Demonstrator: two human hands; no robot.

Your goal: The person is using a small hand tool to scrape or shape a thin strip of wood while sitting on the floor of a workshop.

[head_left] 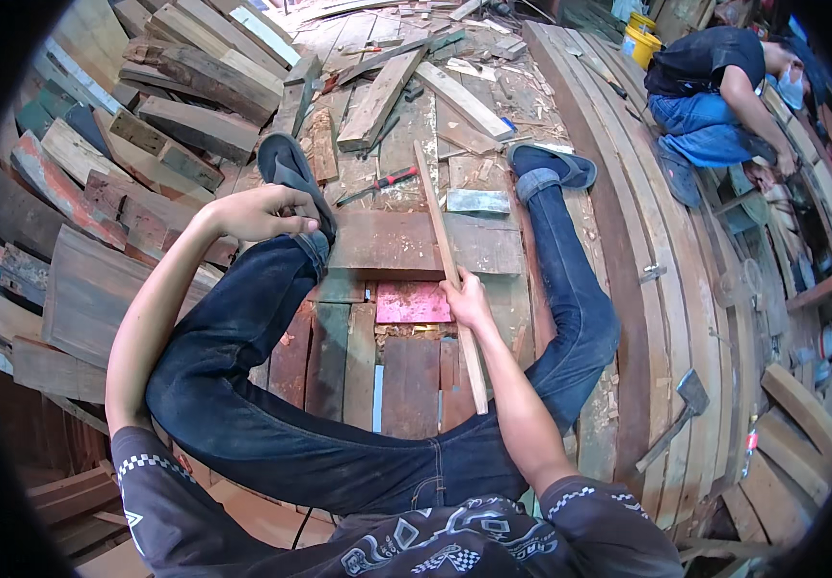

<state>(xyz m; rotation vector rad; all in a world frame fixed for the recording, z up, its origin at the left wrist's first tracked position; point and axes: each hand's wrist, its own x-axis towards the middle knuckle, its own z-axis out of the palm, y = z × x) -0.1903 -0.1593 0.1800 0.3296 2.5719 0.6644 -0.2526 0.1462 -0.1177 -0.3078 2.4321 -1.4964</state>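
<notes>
My right hand (468,301) is closed around a long, thin wooden strip (438,222). The strip slants from between my feet back to my lap, passing over a thick wooden block (382,241). Beside my left ankle, my left hand (266,212) has its fingers curled in; whether anything is in them is hidden. A grey rectangular block (478,201) lies just right of the strip, at the far edge of the thick block. Left of the strip lies a chisel-like tool with a red and black handle (398,177). A pink-topped piece (413,302) sits among boards nearer me.
Stacked timber (194,125) crowds the left side. Loose boards (382,101), tools and shavings cover the floor ahead. Long planks (618,193) run along the right, with a hatchet (691,393) on them. Beyond these, another person (705,87) crouches near a yellow bucket (639,43).
</notes>
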